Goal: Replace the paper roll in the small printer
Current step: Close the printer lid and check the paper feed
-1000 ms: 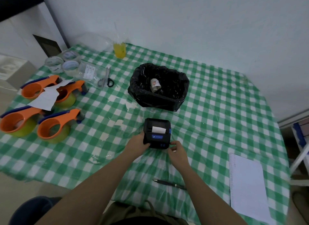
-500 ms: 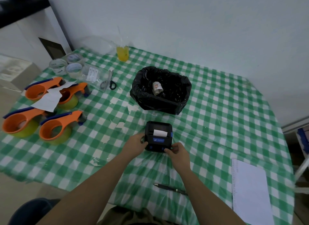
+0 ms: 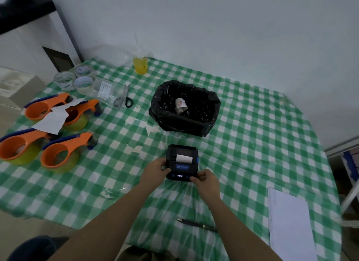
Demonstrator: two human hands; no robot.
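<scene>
Black bag-lined bin sits just behind the printer, w/ a used paper roll inside. Printer is small, black, blue side tabs, on the green checked tablecloth; white paper strip sticks out the top slot. Blue label and lit display on its front, text too small to read. Left hand clamps its left side; right hand pinches its front right corner. Pen lies nearer than the printer.

A plain pale wall backs the green-checked table; a white cabinet (dark-topped) stands far left.
</scene>
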